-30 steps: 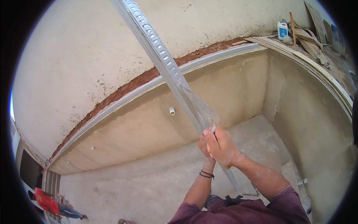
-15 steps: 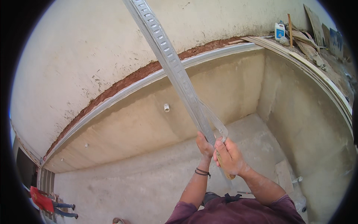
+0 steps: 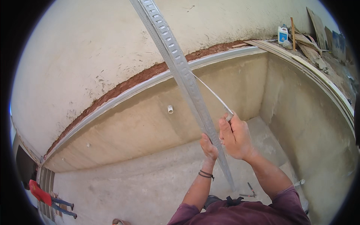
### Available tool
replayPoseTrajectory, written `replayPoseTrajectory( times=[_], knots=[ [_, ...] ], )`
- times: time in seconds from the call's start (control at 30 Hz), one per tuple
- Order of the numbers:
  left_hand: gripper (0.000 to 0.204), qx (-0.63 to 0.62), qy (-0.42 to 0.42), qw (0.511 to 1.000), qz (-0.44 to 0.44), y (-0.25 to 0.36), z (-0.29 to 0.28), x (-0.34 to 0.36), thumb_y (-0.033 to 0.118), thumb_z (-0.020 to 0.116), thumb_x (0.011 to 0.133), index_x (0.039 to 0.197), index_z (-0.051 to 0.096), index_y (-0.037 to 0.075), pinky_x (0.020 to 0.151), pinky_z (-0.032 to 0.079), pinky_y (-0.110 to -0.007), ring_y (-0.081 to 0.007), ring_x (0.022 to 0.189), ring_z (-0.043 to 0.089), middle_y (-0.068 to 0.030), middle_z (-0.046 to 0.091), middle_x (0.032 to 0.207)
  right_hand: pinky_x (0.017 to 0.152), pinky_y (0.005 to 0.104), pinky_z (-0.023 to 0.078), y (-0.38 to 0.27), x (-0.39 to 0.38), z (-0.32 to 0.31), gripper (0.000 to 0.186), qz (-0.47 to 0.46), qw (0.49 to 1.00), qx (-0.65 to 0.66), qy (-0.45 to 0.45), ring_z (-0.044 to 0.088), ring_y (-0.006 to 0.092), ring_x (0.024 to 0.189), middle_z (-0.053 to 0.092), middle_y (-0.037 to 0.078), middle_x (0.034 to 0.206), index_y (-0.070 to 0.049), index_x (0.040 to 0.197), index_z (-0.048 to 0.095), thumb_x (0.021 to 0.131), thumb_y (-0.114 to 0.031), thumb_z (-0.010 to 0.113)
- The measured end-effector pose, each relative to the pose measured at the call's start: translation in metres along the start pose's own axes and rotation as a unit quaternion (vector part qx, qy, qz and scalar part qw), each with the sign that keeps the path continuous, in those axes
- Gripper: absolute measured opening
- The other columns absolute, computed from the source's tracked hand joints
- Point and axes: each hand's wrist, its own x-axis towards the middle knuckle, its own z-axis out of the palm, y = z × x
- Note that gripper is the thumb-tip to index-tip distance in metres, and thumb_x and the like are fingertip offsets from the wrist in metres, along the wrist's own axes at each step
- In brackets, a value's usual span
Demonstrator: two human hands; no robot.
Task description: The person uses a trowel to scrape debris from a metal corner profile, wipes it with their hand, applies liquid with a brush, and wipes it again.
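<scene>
Pale concrete makes up the floor [image 3: 123,183], and a damp-looking tan inner wall [image 3: 228,86] rises beyond it, meeting a 2nd wall [image 3: 311,116] toward 3 o'clock. Above, an off-white wall [image 3: 93,56] fills the view from 10 to 1 o'clock, with a band of red soil [image 3: 153,70] at its foot and a pale rim strip [image 3: 225,56] just below that.

Around 2 o'clock stand a white jug [image 3: 282,36] with a blue label and an upright wooden stake [image 3: 293,35]; long planks [image 3: 315,70] lie along the edge between 2 and 3. At 8 o'clock a co-worker in a red top [image 3: 40,193] is beside some steps [image 3: 47,176]. A pipe stub [image 3: 170,109] juts from the inner wall near the centre, and another white pipe [image 3: 300,183] shows at 4.

Across all this slants a long metal profile [image 3: 189,88], from nearly 12 down to 5 o'clock, hiding parts of wall and rim. The left hand [image 3: 209,147] is against its lower part; most fingers are hidden, so their closure cannot be told. The right hand [image 3: 236,138], at 4 o'clock, has its fingers clamped on a thin-bladed tool [image 3: 212,91], whose far end reaches the profile's edge.
</scene>
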Motion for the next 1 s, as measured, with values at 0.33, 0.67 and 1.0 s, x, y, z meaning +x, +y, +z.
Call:
replayPoseTrajectory(
  times=[0.33,0.67,1.0],
  knots=[
    [0.073,0.062,0.016,0.997,-0.035,0.023,0.004,-0.007,0.058,0.024,0.109,0.081,0.064,0.003,0.057,0.047,-0.031,-0.0166,0.059,0.061,-0.0066,0.065,0.067,0.06,0.056,0.05,0.014,-0.024,0.001,0.03,-0.011,0.968,-0.244,0.056,0.067,0.0469,0.068,0.067,0.024,0.073,0.002,0.102,0.051,0.103,-0.028,0.055],
    [0.067,0.086,0.056,0.995,-0.008,0.015,0.0,-0.01,0.057,0.029,0.109,0.084,0.06,0.003,0.052,0.048,-0.031,-0.0177,0.054,0.06,-0.0076,0.061,0.064,0.064,0.0559,0.054,-0.037,0.0,-0.033,0.033,0.066,0.887,-0.457,-0.032,0.069,0.0445,0.069,0.07,0.023,0.076,-0.001,0.102,0.051,0.103,-0.033,0.054],
    [0.063,0.074,0.069,0.993,0.056,0.026,0.023,-0.008,0.052,0.037,0.108,0.077,0.057,0.002,0.05,0.047,-0.032,-0.015,0.055,0.057,-0.0061,0.059,0.063,0.06,0.0533,0.048,0.005,0.0,0.0,0.028,0.009,0.997,-0.07,0.044,0.063,0.0488,0.068,0.064,0.024,0.071,0.005,0.103,0.052,0.103,-0.022,0.056]
  ],
)
